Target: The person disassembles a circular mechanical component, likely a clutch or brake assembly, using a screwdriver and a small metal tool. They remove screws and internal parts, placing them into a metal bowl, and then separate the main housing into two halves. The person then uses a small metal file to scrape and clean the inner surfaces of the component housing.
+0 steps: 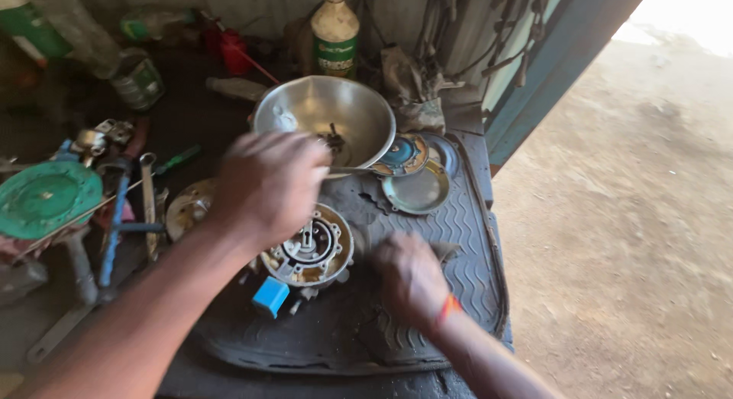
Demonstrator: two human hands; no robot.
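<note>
My left hand [267,187] hovers over the round metal housing [309,254], fingers curled loosely downward and holding nothing that I can make out (the motion blur hides the fingertips). My right hand [410,277] lies just beside the housing on the ribbed rubber mat [458,239], knuckles up; whether it pinches anything under the palm I cannot tell. The housing sits on the mat in front of the steel bowl [324,116], with a small blue block [270,296] touching its near edge. I judge it to be cast metal: heavy for its size, stiff, probably oily and so slippery. The safest hold looks like the thick outer rim, taken from both sides, not the thin inner parts. A shallow metal lid [416,191] lies near the bowl.
</note>
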